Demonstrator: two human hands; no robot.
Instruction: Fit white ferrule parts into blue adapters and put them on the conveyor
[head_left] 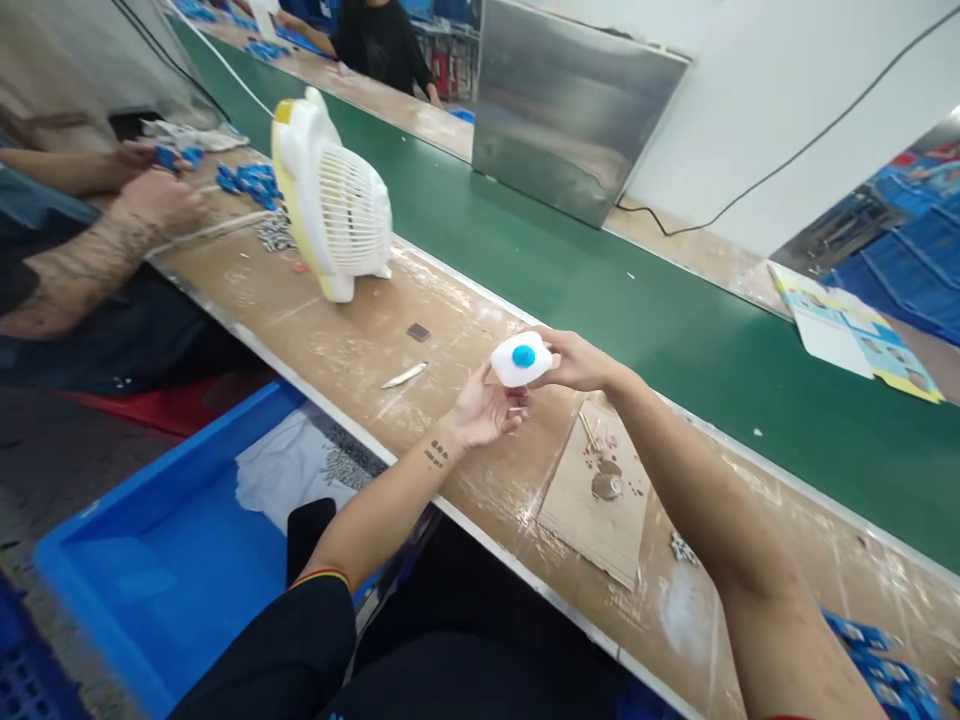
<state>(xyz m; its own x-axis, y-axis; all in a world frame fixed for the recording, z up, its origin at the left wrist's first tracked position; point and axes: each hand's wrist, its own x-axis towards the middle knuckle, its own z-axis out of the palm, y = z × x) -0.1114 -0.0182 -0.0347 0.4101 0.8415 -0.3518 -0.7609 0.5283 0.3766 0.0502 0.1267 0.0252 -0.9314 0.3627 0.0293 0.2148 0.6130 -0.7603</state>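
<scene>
A white rounded plastic piece with a bright blue disc on its face (514, 369) is held up above the workbench. From its right side my right hand (576, 360) grips it, with the fingers partly hidden behind it. Just below and left of it is my left hand (484, 412), palm up and fingers apart, its thumb close to the piece's left edge. Whether that thumb touches the piece I cannot tell. A tiny white bit shows by the left fingertips, too small to name. Beneath my hands lies a cardboard sheet (570, 515) with a small round clear dish (607, 486) and brown spots.
A white and yellow fan (352, 215) stands on the workbench (330, 345). A green conveyor belt (450, 215) runs behind. A blue bin (187, 560) sits at lower left. Blue parts (885, 665) lie at lower right. A co-worker's hands (161, 200) handle blue pieces at left.
</scene>
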